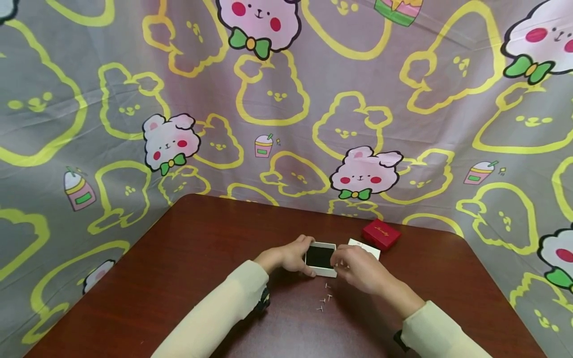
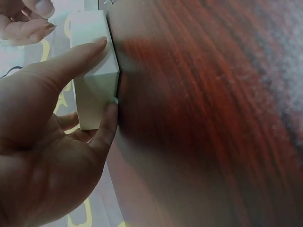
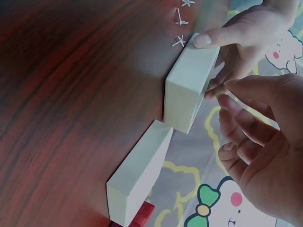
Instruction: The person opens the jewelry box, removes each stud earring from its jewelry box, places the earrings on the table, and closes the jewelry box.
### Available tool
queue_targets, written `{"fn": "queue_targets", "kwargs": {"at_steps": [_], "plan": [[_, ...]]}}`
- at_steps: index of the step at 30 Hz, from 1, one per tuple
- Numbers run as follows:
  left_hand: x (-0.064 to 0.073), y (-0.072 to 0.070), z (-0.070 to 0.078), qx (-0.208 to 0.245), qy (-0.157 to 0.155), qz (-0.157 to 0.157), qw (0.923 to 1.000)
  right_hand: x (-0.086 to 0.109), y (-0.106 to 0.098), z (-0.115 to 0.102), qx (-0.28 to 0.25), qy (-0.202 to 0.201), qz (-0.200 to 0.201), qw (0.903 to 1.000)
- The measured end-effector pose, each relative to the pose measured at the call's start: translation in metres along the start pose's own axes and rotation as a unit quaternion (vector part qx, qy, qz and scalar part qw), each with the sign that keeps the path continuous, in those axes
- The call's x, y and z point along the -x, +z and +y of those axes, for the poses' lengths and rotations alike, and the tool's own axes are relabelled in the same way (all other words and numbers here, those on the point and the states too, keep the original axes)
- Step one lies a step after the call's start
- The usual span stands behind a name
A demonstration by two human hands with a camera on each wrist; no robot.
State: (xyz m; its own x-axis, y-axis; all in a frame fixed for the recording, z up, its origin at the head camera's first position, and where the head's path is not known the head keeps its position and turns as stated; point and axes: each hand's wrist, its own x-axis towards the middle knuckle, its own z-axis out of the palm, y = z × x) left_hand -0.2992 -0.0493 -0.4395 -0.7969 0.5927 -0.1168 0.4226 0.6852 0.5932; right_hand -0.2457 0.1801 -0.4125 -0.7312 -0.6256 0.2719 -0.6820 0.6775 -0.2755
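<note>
A white open box [image 1: 326,272] with a dark inside stands on the table, and my left hand [image 1: 293,254] grips its left end. In the left wrist view the thumb lies along the side of the box [image 2: 97,85], and a fingertip touches its lower edge. My right hand [image 1: 360,268] is over the box's right end, fingers bent and thumb near the index finger. Whether anything small is between those fingertips cannot be made out. Several small white star-shaped studs [image 1: 323,301] with thin posts lie on the table in front of the box; some star studs [image 3: 179,41] show in the right wrist view.
Behind my right hand lies a second white box part [image 1: 371,251], likely the lid, partly hidden. Beyond it is a small red box [image 1: 381,234] with gold lettering. The brown wooden table [image 1: 201,238] ends at a patterned cloth [image 1: 286,139] hanging around it.
</note>
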Motion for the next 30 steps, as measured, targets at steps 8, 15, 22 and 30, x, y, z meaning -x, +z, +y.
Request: {"fn": "queue_targets", "kwargs": {"at_steps": [8,15,22,30], "plan": [[0.001,0.002,-0.002,0.010,0.008,0.006,0.9999,-0.002,-0.004,0.009,0.009,0.016,-0.005,0.9998],[0.001,0.002,-0.001,0.014,0.005,0.005,0.9999,-0.002,-0.004,0.020,0.001,0.059,-0.006,0.9983],[0.001,0.002,-0.001,0.017,0.007,0.005,0.9998,-0.001,-0.001,0.034,0.020,0.047,0.020,0.9985],[0.000,0.001,0.001,0.007,0.004,0.007,0.9999,0.000,-0.001,0.046,0.039,0.048,0.021,0.9978]]}}
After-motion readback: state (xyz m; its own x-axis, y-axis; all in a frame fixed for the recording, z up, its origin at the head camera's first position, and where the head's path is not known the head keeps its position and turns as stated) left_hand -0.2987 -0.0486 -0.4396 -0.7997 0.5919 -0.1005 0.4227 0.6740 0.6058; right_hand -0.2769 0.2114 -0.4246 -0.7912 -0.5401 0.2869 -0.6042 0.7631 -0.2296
